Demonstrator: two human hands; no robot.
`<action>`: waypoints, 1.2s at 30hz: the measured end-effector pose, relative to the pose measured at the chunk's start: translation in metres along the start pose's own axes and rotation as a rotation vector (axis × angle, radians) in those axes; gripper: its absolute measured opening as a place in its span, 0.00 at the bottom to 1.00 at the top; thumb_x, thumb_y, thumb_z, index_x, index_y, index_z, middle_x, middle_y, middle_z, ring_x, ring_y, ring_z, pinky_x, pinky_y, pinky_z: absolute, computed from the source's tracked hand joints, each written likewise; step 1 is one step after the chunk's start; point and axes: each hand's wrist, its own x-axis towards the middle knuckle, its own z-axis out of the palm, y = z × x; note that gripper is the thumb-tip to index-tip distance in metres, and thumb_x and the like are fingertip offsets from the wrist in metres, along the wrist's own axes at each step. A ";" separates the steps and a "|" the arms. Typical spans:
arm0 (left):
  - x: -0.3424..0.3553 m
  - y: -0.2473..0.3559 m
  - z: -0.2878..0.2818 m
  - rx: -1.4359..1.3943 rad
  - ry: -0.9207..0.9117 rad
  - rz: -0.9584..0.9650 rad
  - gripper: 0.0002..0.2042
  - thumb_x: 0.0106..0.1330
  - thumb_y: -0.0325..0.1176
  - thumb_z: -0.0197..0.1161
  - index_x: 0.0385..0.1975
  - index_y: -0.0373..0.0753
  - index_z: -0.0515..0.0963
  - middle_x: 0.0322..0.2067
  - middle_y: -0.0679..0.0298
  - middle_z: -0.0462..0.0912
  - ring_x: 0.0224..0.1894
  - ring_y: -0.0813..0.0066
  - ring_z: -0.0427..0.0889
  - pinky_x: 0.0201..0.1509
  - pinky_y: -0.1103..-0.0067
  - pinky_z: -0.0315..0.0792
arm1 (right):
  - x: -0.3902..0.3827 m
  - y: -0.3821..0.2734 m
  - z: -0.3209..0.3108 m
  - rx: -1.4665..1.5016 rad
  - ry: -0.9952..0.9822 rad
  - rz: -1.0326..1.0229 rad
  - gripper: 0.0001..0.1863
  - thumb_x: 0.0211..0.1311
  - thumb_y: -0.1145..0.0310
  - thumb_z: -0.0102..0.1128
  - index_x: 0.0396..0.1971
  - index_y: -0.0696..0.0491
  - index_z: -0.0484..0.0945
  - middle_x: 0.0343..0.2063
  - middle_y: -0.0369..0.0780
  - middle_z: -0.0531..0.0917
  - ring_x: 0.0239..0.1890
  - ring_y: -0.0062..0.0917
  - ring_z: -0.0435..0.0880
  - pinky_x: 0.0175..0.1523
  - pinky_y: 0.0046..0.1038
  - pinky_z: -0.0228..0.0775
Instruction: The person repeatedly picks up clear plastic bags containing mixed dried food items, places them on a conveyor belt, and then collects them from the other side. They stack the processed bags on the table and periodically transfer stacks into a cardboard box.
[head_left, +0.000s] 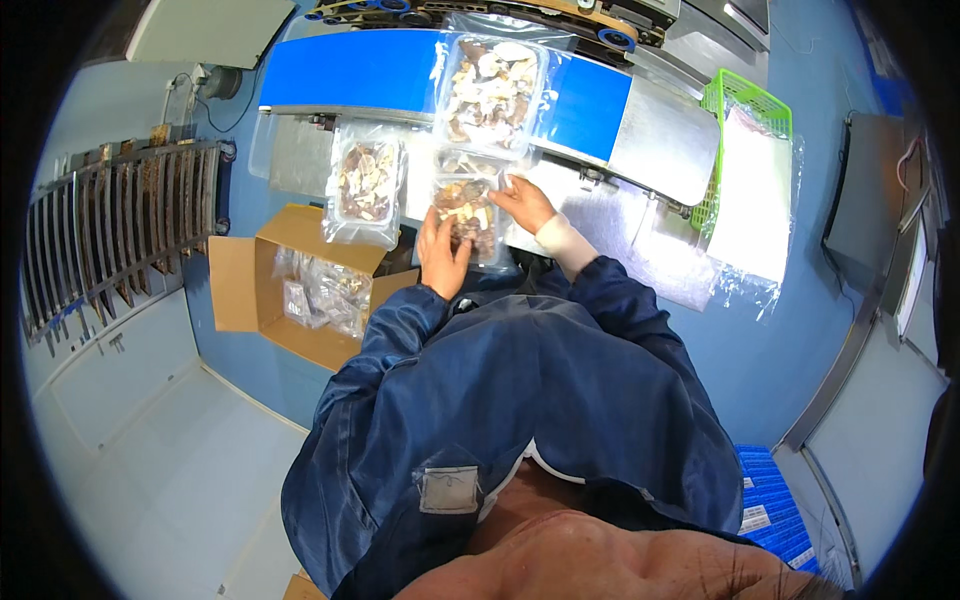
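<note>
A clear plastic pack of mixed brown and pale yellow food pieces (466, 205), which look like mushrooms, lies at the near edge of the work surface in front of me. My left hand (443, 257) grips its near left side, thumb on top of the film. At the upper right edge, the fingers of my right hand (527, 204) pinch the wrapping. A larger pack (490, 92) of similar pieces sits just beyond, on the blue conveyor belt (360, 68). Left of my hands, another filled pack (366, 184) lies flat on the metal surface.
An open cardboard box (233, 285) with plastic-wrapped packs stands low at my left. On the right, a green plastic basket (757, 95) holds clear film sheets (752, 195). Machinery with belts and rollers (616, 38) runs behind the conveyor. A metal rack (130, 215) stands at far left.
</note>
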 end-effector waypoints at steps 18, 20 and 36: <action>0.080 0.139 -0.033 -1.255 -0.322 -0.126 0.14 0.67 0.37 0.49 0.47 0.36 0.71 0.45 0.65 0.74 0.48 0.78 0.70 0.52 0.80 0.64 | -0.129 -0.119 -0.146 0.275 0.407 -0.256 0.10 0.61 0.68 0.51 0.33 0.57 0.79 0.26 0.33 0.76 0.27 0.13 0.71 0.32 0.15 0.63; 0.101 0.156 -0.031 -1.350 -0.397 -0.012 0.14 0.68 0.37 0.48 0.44 0.34 0.73 0.43 0.62 0.76 0.48 0.75 0.71 0.53 0.78 0.65 | -0.129 -0.120 -0.161 0.199 0.541 -0.361 0.10 0.60 0.70 0.52 0.32 0.59 0.80 0.25 0.34 0.77 0.25 0.13 0.72 0.31 0.15 0.64; 0.249 0.245 0.043 -1.301 -0.769 -0.490 0.15 0.68 0.35 0.44 0.41 0.28 0.72 0.39 0.55 0.77 0.41 0.68 0.77 0.47 0.74 0.73 | -0.092 -0.098 -0.255 0.287 1.001 -0.141 0.13 0.57 0.67 0.53 0.22 0.62 0.79 0.14 0.34 0.75 0.17 0.14 0.69 0.23 0.17 0.61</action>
